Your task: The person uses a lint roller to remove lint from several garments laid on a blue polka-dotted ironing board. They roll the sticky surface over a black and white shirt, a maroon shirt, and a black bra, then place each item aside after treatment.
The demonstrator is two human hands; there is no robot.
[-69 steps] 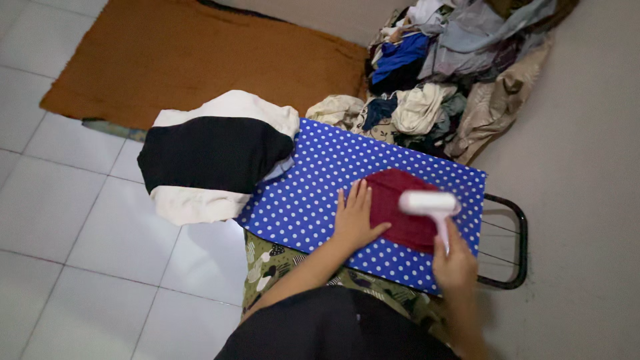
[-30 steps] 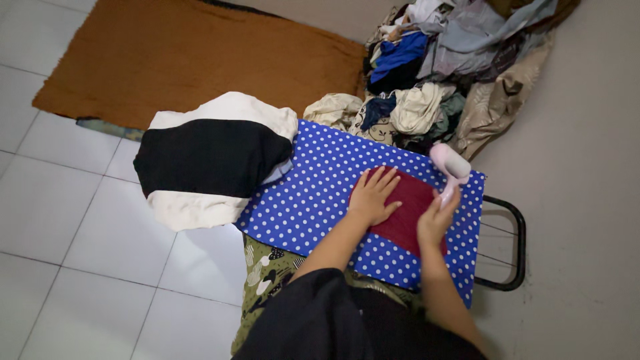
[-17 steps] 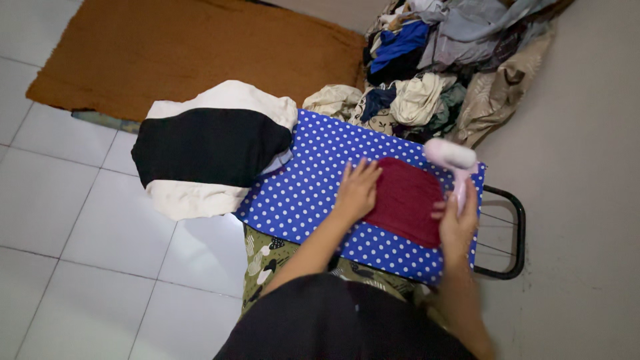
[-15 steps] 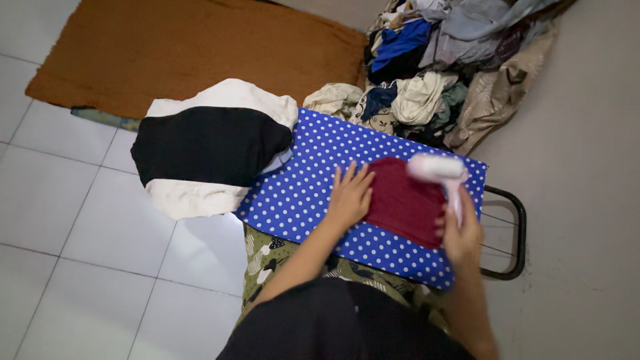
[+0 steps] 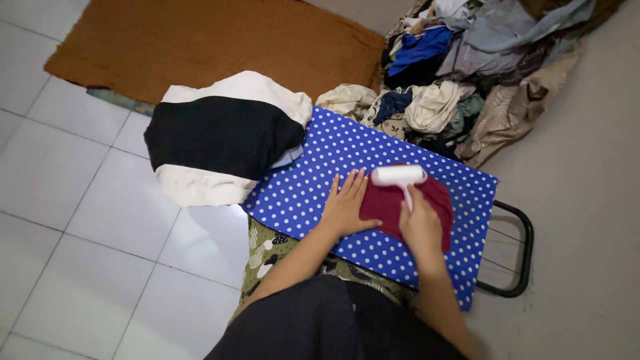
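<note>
A dark red cloth [image 5: 440, 200] lies flat on a low board covered in blue fabric with white dots [image 5: 313, 180]. My left hand [image 5: 347, 207] rests flat with fingers spread on the cloth's left edge. My right hand [image 5: 421, 225] grips the handle of a white lint roller [image 5: 398, 176], whose head lies across the far part of the red cloth.
A folded black and cream garment [image 5: 220, 143] lies over the board's left end. A pile of mixed clothes [image 5: 467, 67] sits beyond the board at the back right. A brown mat [image 5: 200, 40] covers the tiled floor behind. The board's black metal frame [image 5: 523, 260] juts out right.
The roller has moved from the red cloth's right edge to its upper left part. My right hand shifted left with it. My left hand stays pressed on the cloth.
</note>
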